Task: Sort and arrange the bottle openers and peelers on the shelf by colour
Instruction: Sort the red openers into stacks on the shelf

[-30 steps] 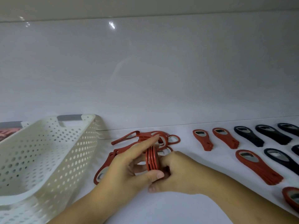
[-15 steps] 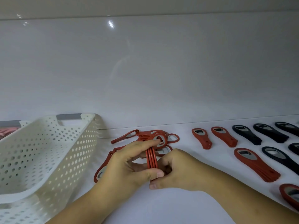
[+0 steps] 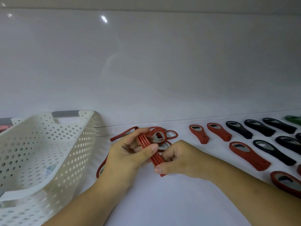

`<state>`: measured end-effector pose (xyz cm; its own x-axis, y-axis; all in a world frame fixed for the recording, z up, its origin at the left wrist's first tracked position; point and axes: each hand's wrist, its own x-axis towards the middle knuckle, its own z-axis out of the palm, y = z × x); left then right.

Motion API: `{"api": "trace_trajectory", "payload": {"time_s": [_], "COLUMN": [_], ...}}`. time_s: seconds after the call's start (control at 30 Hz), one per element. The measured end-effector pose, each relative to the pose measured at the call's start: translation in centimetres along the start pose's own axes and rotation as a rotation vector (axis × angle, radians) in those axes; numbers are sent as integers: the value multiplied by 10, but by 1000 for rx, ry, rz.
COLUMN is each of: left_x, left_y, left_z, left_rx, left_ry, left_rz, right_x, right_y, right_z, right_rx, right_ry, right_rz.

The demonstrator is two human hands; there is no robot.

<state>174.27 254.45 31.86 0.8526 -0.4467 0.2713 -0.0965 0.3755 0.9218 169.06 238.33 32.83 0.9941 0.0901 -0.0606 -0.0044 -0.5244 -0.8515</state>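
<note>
A stack of thin red bottle openers [image 3: 155,158] stands on edge between my hands on the white shelf [image 3: 179,201]. My left hand [image 3: 128,154] grips its upper part with thumb and fingers. My right hand [image 3: 177,159] pinches its lower end. More loose red openers [image 3: 169,133] lie behind the hands, and one pokes out under my left wrist. To the right, stacked red openers [image 3: 198,133] lie in rows beside black openers [image 3: 238,129]. A green opener [image 3: 294,119] shows at the far right edge.
A white perforated basket [image 3: 48,154] with a grey handle sits tilted at the left, close to my left forearm. The glossy white back wall [image 3: 146,70] rises right behind the openers. Another red stack [image 3: 285,182] lies near my right forearm.
The stack in my hands has tipped from upright to slanting, its lower end now toward me and to the right. My hands have shifted slightly with it.
</note>
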Motion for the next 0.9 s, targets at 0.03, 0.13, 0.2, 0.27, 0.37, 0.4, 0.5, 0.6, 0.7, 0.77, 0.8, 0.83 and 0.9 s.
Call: {"api": "trace_trajectory", "payload": {"time_s": [0.03,0.13,0.2,0.27,0.37,0.4,0.5,0.6,0.7,0.77,0.8,0.83,0.9], "left_x": [0,1,1,-2,-7,-8,-12,-17,-22,-22,-22,-22,-22], "left_y": [0,-1,-3,-3,-2,-2,2,-2,-3,-2,-1,0,0], "left_z": [-1,-3,-1,4,10,11,13,15,17,17,17,18,17], "left_rx": [-3,-46,-113,-153,-137,-107,18,344,630,674,683,692,709], "left_ry": [2,16,11,-18,-44,-53,-69,-154,-316,-334,-334,-337,-352], "left_rz": [-16,-54,-88,-122,-161,-174,-251,-270,-209,-209,-209,-206,-184], "right_x": [-1,-5,-11,-20,-42,-49,-69,-84,-91,-90,-89,-86,-81], "right_y": [-3,-10,-13,-16,-20,-19,-11,-1,5,10,13,15,17], "right_z": [2,6,3,-2,-12,-18,-44,-68,-82,-86,-86,-86,-86], "right_rx": [-5,-14,-31,-60,-127,-163,-301,-461,-576,-646,-678,-699,-701], "right_ry": [17,54,72,90,129,154,269,359,389,382,377,374,362], "right_rz": [20,78,121,166,247,293,461,596,666,689,693,688,689]}}
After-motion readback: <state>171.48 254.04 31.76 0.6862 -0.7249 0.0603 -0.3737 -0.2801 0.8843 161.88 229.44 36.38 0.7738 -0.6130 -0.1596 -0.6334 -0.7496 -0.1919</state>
